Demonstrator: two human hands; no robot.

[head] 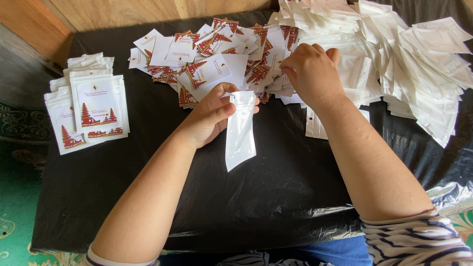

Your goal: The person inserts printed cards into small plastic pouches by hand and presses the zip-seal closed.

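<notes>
Pinching a small, flat, white glossy plastic pouch point(240, 130) at its open top edge with the left hand point(212, 116), above the black plastic-covered table point(148, 187) — looking featherlight, limp, slippery. Reaching with the right hand point(310, 71), fingers curled into the scattered red-and-white printed paper cards point(217, 54) — whether gripping one, impossible to tell.

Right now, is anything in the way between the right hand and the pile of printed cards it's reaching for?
Nothing visible is in the way. The right hand already rests on the pile of printed cards, fingers curled down onto its near edge. The left hand holds a white pouch lower down, clear of that reach, over the black table cover.
</notes>
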